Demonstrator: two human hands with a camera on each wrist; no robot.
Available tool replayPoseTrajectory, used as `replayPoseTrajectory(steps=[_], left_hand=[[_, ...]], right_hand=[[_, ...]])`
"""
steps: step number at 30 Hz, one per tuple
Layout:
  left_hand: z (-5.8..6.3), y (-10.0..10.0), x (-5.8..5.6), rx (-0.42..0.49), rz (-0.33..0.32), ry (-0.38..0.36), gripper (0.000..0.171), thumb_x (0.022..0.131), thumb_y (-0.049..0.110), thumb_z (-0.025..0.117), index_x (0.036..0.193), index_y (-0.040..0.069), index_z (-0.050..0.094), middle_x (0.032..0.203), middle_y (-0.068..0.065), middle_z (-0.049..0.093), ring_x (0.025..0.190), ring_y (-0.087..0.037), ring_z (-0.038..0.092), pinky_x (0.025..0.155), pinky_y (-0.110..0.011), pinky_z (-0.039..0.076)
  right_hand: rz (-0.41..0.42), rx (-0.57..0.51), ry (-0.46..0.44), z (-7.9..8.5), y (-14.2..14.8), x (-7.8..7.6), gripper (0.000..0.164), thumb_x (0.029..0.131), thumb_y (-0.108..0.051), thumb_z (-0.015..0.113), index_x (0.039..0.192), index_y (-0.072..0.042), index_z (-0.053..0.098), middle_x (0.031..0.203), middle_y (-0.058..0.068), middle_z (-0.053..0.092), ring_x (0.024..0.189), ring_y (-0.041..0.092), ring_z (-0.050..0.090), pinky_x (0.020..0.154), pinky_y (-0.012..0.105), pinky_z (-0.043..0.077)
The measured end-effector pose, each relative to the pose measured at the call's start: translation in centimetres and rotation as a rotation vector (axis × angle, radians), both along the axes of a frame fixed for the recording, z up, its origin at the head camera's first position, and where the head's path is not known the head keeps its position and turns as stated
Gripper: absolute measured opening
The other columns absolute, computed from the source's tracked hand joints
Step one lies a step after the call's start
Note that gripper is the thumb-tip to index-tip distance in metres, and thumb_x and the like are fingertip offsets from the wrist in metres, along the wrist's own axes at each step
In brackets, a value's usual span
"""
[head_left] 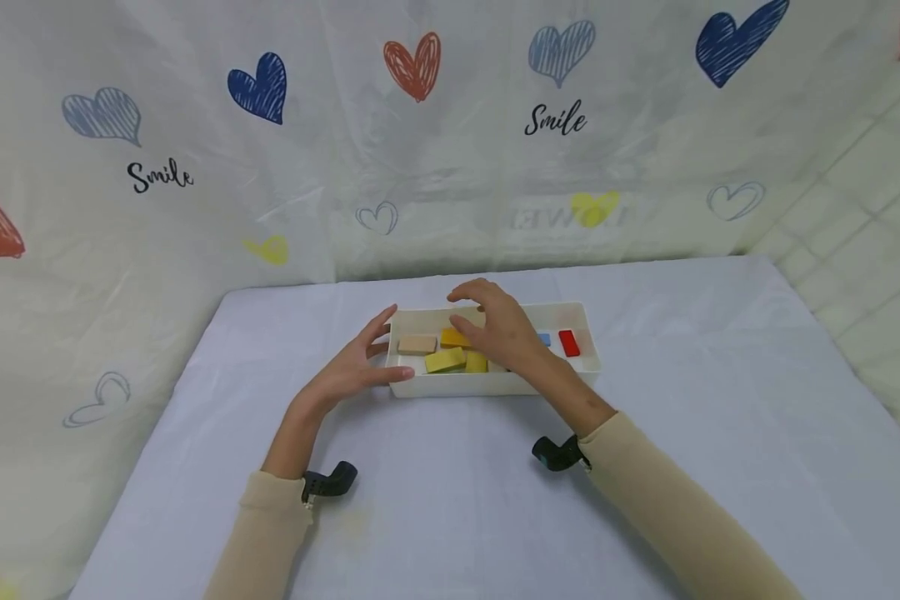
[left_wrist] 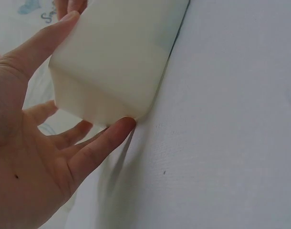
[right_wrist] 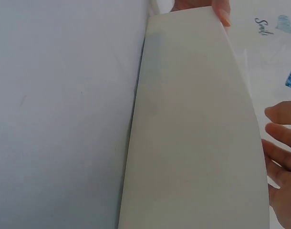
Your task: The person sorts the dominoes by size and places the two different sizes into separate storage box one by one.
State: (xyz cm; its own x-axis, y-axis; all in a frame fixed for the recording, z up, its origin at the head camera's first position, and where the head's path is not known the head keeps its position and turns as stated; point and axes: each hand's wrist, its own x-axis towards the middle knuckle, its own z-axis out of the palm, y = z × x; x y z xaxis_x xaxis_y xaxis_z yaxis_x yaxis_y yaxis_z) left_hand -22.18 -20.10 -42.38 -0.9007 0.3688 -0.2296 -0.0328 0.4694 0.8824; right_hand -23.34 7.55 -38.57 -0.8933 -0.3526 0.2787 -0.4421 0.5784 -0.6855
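Observation:
A long white box (head_left: 487,384) stands on the table, with small rectangular blocks lying in it. My left hand (head_left: 354,367) holds the box's left end, its thumb at the front rim and its fingers spread along the end wall. In the left wrist view, that hand's little finger (left_wrist: 109,140) meets the lower corner of the box. My right hand (head_left: 506,327) hovers over the middle of the box, thumb and forefinger apart and nothing between them. Beneath it are an orange block (head_left: 453,337) and yellow blocks (head_left: 446,360), partly covered by the hand.
Inside the box, a tan block (head_left: 417,345) lies at the left, a red block (head_left: 569,342) at the right, and a blue block (head_left: 544,339) peeks out beside the right wrist. White cloth (head_left: 435,500) covers the table. Behind stands a heart-printed curtain (head_left: 457,167).

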Motion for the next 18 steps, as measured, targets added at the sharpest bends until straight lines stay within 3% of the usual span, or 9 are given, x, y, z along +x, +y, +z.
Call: replayPoseTrajectory(steps=[7, 12, 15, 18], left_hand=[[0.1, -0.1, -0.1, -0.035, -0.023, -0.005, 0.107, 0.085, 0.047, 0.085, 0.163, 0.051, 0.011, 0.174, 0.000, 0.019, 0.159, -0.033, 0.029, 0.119, -0.063, 0.038], [0.4, 0.0, -0.4, -0.044, -0.021, -0.004, 0.095, 0.092, 0.052, 0.076, 0.164, 0.049, 0.013, 0.174, -0.001, 0.021, 0.158, -0.033, 0.031, 0.113, -0.059, 0.047], [0.5, 0.4, -0.5, -0.087, 0.022, 0.032, 0.086, 0.096, 0.056, 0.069, 0.165, 0.042, 0.019, 0.173, -0.002, 0.024, 0.156, -0.033, 0.035, 0.112, -0.058, 0.049], [0.6, 0.9, -0.8, -0.174, 0.081, 0.137, 0.080, 0.100, 0.058, 0.062, 0.166, 0.034, 0.024, 0.172, -0.005, 0.027, 0.155, -0.034, 0.038, 0.116, -0.061, 0.045]], right_hand=[[-0.046, 0.038, -0.016, 0.0, 2.2, 0.4, 0.035, 0.099, -0.019, 0.071, 0.132, -0.009, 0.066, 0.142, 0.010, 0.061, 0.136, 0.030, 0.054, 0.113, 0.050, 0.049], [-0.088, 0.070, 0.007, 0.4, 4.0, 0.3, 0.037, 0.100, -0.021, 0.070, 0.134, -0.007, 0.064, 0.147, 0.013, 0.056, 0.141, 0.034, 0.048, 0.117, 0.052, 0.044], [-0.127, 0.092, 0.020, 0.5, 5.1, 0.2, 0.041, 0.100, -0.024, 0.070, 0.136, -0.007, 0.063, 0.153, 0.015, 0.051, 0.145, 0.036, 0.044, 0.118, 0.055, 0.042], [-0.178, 0.136, 0.035, 0.7, 6.2, 0.0, 0.047, 0.099, -0.027, 0.071, 0.140, -0.006, 0.060, 0.159, 0.018, 0.045, 0.149, 0.040, 0.040, 0.120, 0.060, 0.037]])
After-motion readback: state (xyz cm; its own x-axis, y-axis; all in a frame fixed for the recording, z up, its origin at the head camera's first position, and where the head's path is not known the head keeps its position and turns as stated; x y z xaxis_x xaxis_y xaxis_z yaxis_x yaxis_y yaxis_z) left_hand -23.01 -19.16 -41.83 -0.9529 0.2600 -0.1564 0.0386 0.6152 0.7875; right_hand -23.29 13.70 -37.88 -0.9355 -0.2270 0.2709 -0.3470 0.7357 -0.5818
